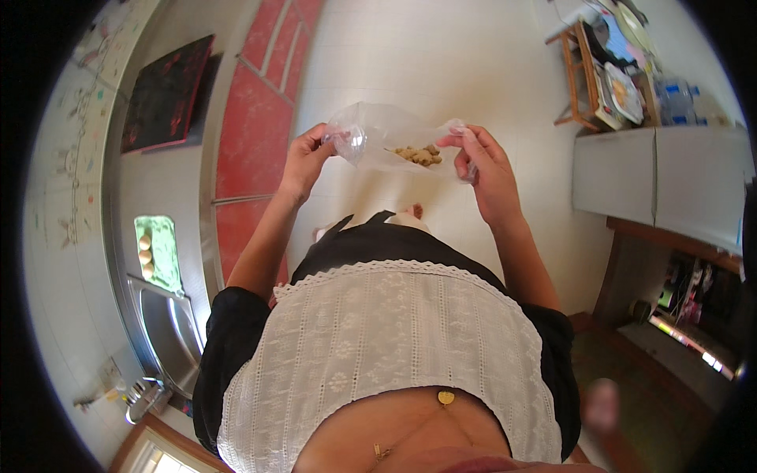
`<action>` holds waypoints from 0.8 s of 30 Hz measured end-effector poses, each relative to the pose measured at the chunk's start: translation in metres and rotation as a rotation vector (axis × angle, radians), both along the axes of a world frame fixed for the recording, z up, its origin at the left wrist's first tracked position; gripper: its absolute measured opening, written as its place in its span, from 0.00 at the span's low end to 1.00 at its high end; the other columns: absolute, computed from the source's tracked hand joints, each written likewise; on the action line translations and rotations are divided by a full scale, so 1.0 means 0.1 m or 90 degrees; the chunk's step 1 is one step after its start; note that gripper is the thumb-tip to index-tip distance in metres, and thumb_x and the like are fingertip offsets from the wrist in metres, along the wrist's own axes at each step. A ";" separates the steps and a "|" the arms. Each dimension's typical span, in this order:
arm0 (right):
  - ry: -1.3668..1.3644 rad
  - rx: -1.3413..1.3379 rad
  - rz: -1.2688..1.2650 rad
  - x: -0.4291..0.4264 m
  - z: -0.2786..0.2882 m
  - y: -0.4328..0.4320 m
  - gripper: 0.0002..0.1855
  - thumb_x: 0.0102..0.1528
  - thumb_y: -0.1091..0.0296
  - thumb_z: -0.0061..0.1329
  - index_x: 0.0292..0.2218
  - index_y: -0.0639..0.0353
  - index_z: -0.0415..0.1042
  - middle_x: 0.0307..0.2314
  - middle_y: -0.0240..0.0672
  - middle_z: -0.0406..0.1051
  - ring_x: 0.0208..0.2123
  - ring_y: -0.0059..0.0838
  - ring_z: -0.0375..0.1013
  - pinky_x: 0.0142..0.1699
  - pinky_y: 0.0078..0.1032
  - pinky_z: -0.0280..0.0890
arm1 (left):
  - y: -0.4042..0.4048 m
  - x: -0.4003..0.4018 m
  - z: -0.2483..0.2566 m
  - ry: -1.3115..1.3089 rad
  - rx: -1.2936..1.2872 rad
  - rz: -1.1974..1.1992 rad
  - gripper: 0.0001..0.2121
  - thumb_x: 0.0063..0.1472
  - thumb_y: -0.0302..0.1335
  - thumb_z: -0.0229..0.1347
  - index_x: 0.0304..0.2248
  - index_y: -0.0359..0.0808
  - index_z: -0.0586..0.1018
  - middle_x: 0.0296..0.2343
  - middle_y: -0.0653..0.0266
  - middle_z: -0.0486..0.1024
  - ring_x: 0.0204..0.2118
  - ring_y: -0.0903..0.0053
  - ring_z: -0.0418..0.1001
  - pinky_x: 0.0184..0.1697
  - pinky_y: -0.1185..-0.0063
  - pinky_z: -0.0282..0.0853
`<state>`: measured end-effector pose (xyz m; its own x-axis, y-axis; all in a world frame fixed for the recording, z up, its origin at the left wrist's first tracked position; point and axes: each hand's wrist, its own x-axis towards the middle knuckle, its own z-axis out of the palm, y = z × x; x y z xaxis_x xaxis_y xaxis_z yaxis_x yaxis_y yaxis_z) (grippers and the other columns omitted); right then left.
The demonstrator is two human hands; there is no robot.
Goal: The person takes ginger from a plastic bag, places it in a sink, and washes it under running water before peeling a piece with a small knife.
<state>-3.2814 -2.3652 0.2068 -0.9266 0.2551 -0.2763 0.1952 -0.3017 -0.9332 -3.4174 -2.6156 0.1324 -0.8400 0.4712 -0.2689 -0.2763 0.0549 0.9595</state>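
Observation:
Between my hands a clear plastic bag (pixel 390 124) is stretched out in the air above the pale tiled floor. Lumpy light-brown pieces (pixel 421 155), possibly ginger root, show through the plastic near its right side. My left hand (pixel 310 156) pinches the bag's left end between thumb and fingers, where the plastic bunches and shines. At the other end, my right hand (pixel 486 168) grips the bag's edge, with some plastic over its fingers.
At left, a counter with red cabinet doors (pixel 251 136) carries a black cooktop (pixel 168 94), a green tray (pixel 162 248) with three eggs (pixel 145 257), and a steel sink (pixel 171 331). At right stand a wooden stool (pixel 573 77), a grey-white cabinet (pixel 615 171) and water bottles (pixel 677 97).

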 end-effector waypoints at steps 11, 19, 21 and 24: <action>0.022 -0.007 -0.103 0.59 -0.14 0.67 0.15 0.62 0.62 0.39 0.45 0.59 0.71 0.36 0.29 0.72 0.21 0.11 0.54 0.29 0.11 0.53 | 0.77 0.35 -0.33 0.215 -0.140 -0.172 0.09 0.57 0.19 0.48 0.37 0.30 0.74 0.30 0.64 0.74 0.34 0.81 0.69 0.39 0.81 0.65; -0.010 -0.060 -0.201 0.88 -0.16 0.38 0.16 0.62 0.63 0.40 0.46 0.61 0.70 0.37 0.31 0.71 0.20 0.10 0.54 0.27 0.11 0.52 | 1.06 0.80 0.22 0.693 0.120 -0.443 0.11 0.50 0.14 0.47 0.35 0.30 0.71 0.37 0.54 0.73 0.39 0.59 0.69 0.42 0.68 0.66; -0.033 -0.060 -0.231 0.94 -0.13 0.30 0.16 0.62 0.63 0.40 0.47 0.61 0.70 0.38 0.32 0.71 0.20 0.10 0.53 0.27 0.11 0.52 | 1.31 1.06 0.15 0.519 0.048 -0.623 0.12 0.53 0.16 0.46 0.37 0.34 0.73 0.34 0.54 0.74 0.37 0.57 0.71 0.42 0.68 0.66; -0.026 -0.059 -0.249 1.03 -0.12 0.18 0.16 0.62 0.63 0.39 0.47 0.61 0.69 0.39 0.33 0.71 0.20 0.10 0.54 0.26 0.11 0.52 | 1.62 1.22 -0.54 0.407 -0.178 -0.628 0.09 0.55 0.19 0.47 0.37 0.33 0.73 0.33 0.50 0.74 0.37 0.57 0.72 0.42 0.68 0.66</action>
<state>-3.1779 -2.3473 0.1949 -0.7518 0.5594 -0.3491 0.0852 -0.4426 -0.8927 -3.2950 -2.4538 0.0779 -0.1710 0.9764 -0.1316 0.5216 0.2031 0.8286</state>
